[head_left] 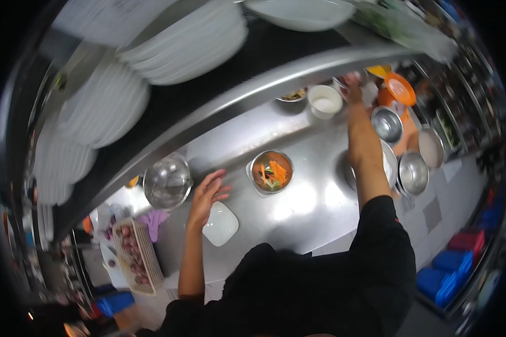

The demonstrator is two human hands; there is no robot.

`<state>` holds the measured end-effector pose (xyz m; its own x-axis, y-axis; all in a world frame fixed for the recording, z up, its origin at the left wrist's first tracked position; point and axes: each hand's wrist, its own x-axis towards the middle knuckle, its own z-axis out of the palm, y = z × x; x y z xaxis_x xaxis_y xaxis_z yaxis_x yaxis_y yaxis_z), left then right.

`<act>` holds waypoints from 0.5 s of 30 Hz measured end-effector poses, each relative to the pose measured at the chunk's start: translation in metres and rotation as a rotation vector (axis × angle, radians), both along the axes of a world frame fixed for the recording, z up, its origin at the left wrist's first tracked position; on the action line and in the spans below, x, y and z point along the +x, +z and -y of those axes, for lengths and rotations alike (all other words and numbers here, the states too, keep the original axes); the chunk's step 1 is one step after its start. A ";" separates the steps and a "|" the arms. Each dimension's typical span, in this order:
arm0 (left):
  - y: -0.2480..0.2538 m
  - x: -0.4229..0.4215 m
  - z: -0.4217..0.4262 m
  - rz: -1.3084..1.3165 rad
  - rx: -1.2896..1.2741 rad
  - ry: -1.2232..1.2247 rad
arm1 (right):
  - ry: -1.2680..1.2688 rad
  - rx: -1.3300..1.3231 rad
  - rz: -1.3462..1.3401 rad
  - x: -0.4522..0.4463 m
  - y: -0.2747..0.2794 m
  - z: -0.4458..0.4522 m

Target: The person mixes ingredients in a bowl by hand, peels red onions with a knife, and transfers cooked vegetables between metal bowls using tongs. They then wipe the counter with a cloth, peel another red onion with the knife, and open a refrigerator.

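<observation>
My left hand [209, 194] is raised over the steel counter with its fingers apart and nothing in it, just above a white square dish [220, 224]. My right hand [352, 87] reaches to the far side, at a bowl of reddish food [343, 80] beside a white tub [324, 101] of white powder or liquid. Its fingers are blurred, and whether they hold anything does not show. Between my arms stands a metal bowl [254, 173] with orange strips and some green pieces.
Stacked white plates [185, 48] fill the shelf [236, 90] overhead. A clear bowl [167, 181] and a basket of onions [155, 269] lie left. Metal bowls [414, 172] and an orange container [399, 89] stand right. Blue containers [452, 262] sit at lower right.
</observation>
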<state>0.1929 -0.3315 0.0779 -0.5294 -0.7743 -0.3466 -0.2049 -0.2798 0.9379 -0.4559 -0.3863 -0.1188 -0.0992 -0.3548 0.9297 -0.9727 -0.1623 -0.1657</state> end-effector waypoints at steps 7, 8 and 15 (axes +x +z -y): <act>0.010 0.108 -0.032 -1.183 0.389 0.264 | 0.098 0.454 0.490 -0.015 -0.008 0.007; 0.015 0.114 -0.035 -1.245 0.376 0.268 | 0.093 0.478 0.923 -0.008 0.001 0.007; 0.000 0.143 -0.050 -1.404 0.285 0.256 | -0.012 0.106 1.641 0.100 0.054 -0.029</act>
